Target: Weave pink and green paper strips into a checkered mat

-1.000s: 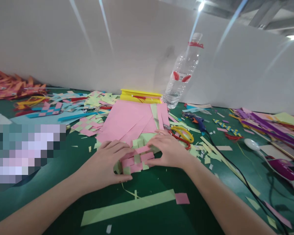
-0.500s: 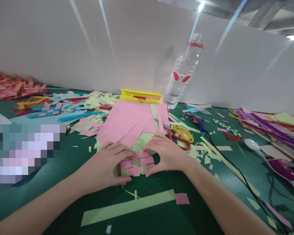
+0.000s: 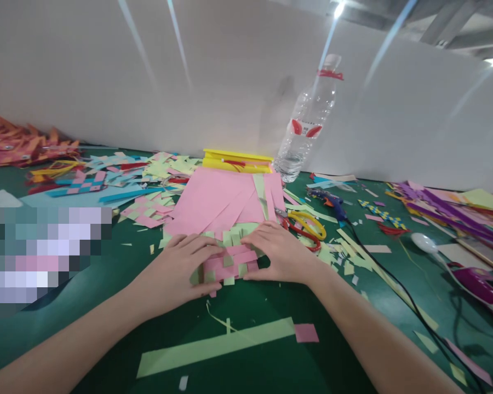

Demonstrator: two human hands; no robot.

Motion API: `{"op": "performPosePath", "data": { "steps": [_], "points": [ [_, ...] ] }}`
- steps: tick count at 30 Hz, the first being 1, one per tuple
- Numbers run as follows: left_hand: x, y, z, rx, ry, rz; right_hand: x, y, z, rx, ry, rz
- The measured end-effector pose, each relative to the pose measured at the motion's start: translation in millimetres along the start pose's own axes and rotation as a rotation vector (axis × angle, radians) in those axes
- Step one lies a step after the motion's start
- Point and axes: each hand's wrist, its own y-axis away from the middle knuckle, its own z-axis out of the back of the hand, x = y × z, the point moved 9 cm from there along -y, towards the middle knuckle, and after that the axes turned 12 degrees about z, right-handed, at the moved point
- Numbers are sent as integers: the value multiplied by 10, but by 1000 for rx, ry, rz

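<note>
Left hand point(image 3: 181, 268) clasping the pink-and-green paper weave point(image 3: 232, 262) at its left | right hand point(image 3: 281, 253) gripping its right side | green strip point(image 3: 217, 348) lying nearer the wearer!

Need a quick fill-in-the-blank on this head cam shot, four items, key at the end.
1. The left hand and right hand are at opposite sides of a woven paper piece of pale green and ____ strips.
2. The scissors have a red handle loop and a ____ one.
3. The clear bottle has a ____ band around its neck.
4. A small pink scrap lies at the ____ end of a long pale green strip, as pictured.

Missing words: pink; yellow; red; right.
</note>
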Motion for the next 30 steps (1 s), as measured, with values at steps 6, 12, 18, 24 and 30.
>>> {"op": "performPosePath", "data": {
  "steps": [6,12,18,24,30],
  "points": [
    [-39,-2,43,3,27,-31,-36,1,95,-82,-86,-48],
    [31,-9,95,-57,34,-22,-200,37,100,-147,-92,-188],
    [330,-47,232,-193,12,147,-205,19,25,-85,-78,-194],
    [392,-50,194,-145,-8,221,-139,-8,11,-81,-126,-132],
    [237,-37,188,-156,28,137,-48,-33,-52,-3,-195,-112]
  ]
}}
